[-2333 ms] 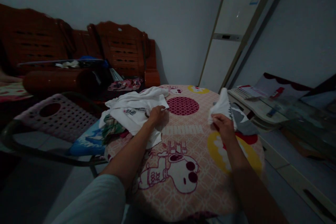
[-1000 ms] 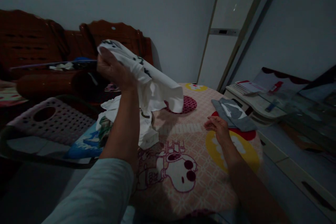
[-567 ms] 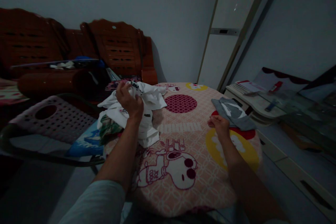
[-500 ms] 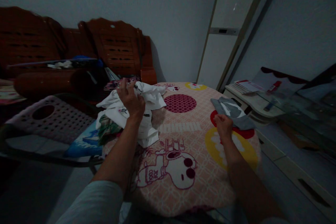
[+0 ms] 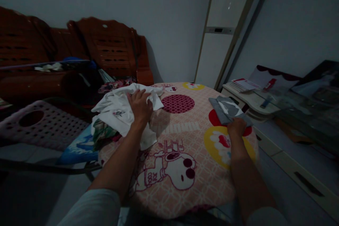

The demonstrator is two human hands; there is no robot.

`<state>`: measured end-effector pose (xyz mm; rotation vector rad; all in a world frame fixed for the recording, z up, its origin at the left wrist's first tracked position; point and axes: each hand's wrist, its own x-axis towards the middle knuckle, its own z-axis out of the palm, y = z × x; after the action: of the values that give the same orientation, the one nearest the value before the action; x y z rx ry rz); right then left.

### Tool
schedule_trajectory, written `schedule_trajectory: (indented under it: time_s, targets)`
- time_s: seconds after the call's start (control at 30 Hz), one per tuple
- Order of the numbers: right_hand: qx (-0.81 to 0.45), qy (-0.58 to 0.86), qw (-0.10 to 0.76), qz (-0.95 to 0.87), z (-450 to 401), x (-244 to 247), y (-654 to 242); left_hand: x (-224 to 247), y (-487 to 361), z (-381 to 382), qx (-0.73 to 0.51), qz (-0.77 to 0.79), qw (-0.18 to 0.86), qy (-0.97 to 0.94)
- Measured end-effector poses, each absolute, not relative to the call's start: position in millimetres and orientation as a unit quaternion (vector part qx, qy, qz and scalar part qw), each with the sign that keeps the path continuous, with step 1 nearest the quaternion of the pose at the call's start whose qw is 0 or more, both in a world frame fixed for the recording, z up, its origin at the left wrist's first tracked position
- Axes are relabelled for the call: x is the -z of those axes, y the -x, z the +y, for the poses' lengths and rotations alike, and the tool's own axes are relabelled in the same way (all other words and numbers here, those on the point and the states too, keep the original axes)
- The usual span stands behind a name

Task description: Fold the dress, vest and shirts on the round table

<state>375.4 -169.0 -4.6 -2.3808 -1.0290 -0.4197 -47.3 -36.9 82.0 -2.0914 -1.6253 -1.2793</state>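
A: Begin with the left hand point(image 5: 141, 107).

B: Held over the white clothes point(image 5: 115, 102), with fingers open, spread and pointing forward. Pressed down or just above? Impossible to tell.

A: And about the clothes?

B: Heaped loosely on the left of the round table point(image 5: 206, 192), with a small dark print showing on top. Bunched partly over a green cloth point(image 5: 103, 132), near the table's left edge. Close to a blue cloth point(image 5: 79, 144) too, beside the pink chair point(image 5: 53, 123).

A: Turn to the right hand point(image 5: 237, 126).

B: Lowered to the near edge of the grey cloth point(image 5: 225, 104), apparently touching. Can't tell whether gripping, with fingertips hidden from view.

A: Describe the grey cloth.

B: Folded flat on the right of the table, with a white shape on the upper face. Lying partly over a red patch point(image 5: 215, 117), well apart from the white clothes.

A: And between the hands?

B: Patterned in pink, with a dark red oval point(image 5: 178, 103) farther off and a cartoon dog point(image 5: 180, 171) nearer.

A: Beyond the table?

B: Backed by a wooden bench point(image 5: 108, 42) on the left and a tall white unit point(image 5: 214, 56). Flanked on the right by papers point(image 5: 243, 84) on a low cabinet point(image 5: 261, 102).
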Motion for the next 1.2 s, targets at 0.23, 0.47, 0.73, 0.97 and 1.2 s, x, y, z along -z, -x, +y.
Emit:
schedule_trajectory:
  time_s: [0.23,0.47,0.73,0.97,1.2]
  targets:
    - [0.121,0.853,0.364,-0.354,-167.5,-18.6,-365.2,-68.6,5.0,-52.6,0.367,-0.459,-0.050,0.807]
    - [-0.270,0.419,0.746,-0.442,-174.2,-81.4,-280.6,-39.9,-11.6,-51.3,0.410,-0.310,-0.233,0.826]
    - [-0.409,0.294,0.806,-0.310,-166.9,-77.9,-257.4,-38.0,-14.4,-52.1,0.478,-0.290,-0.290,0.776]
    - [-0.437,0.347,0.762,-0.329,-150.2,-40.0,-279.4,-19.2,-9.3,-37.4,0.457,-0.407,-0.238,0.754]
    - [-0.491,0.558,0.484,-0.462,-163.3,-29.8,-269.1,-22.7,1.7,-32.6,0.324,-0.545,-0.164,0.756]
